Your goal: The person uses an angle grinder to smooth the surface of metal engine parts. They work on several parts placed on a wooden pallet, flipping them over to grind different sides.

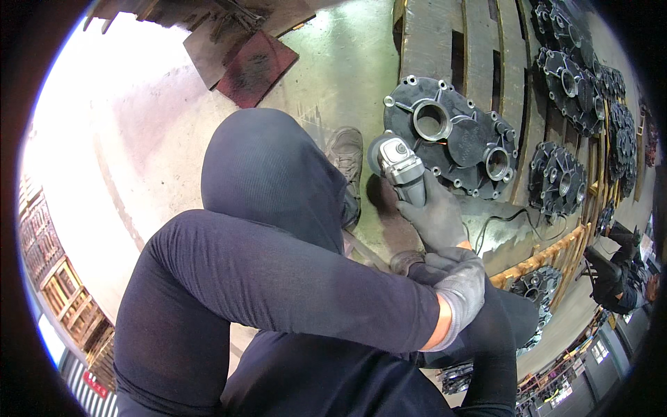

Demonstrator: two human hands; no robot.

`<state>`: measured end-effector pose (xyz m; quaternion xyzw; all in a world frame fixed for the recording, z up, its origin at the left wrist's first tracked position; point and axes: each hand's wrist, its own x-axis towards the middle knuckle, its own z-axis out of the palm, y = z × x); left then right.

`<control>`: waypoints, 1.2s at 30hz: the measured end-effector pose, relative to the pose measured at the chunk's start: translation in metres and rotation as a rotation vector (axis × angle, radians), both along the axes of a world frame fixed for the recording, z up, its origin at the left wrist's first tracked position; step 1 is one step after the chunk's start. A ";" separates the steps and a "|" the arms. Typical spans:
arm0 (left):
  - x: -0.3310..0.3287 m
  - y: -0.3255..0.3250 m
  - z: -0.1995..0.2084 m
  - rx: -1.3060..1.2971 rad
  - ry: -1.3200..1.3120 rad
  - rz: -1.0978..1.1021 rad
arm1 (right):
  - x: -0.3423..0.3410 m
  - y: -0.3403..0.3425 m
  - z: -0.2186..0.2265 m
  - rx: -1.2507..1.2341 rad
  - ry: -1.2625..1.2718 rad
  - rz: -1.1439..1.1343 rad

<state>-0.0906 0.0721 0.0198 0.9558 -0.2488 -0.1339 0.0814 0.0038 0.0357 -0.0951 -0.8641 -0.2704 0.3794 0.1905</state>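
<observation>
In my gloved right hand [436, 215] is a silver-and-grey angle grinder [404, 169], fingers wrapped round its body. Its round disc [378, 154] is at the lower left edge of a black cast metal housing cover [469, 139]; I cannot tell whether they touch. The cover has two large ringed bores and several bright bolt bosses along its rim. A small orange streak shows on it beside the grinder. Across my lap reaches my left arm, and my left hand [462, 281], in a grey glove, is closed round my right wrist.
The cover lies on a wooden pallet [427, 42]. More black covers [558, 179] rest on pallets to the right. A dark cable [511, 217] runs over the floor. Reddish-brown plates [258, 68] lie at the far left. Another person [618, 274] is at the far right.
</observation>
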 end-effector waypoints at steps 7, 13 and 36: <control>0.019 0.023 0.000 0.061 0.054 -0.385 | 0.002 -0.001 0.002 -0.022 0.029 0.002; 0.013 0.002 0.003 0.108 0.296 -0.184 | 0.004 -0.006 -0.001 -0.031 -0.009 0.022; 0.009 -0.016 -0.010 0.158 0.091 -0.271 | 0.060 -0.141 0.063 0.243 0.042 -0.745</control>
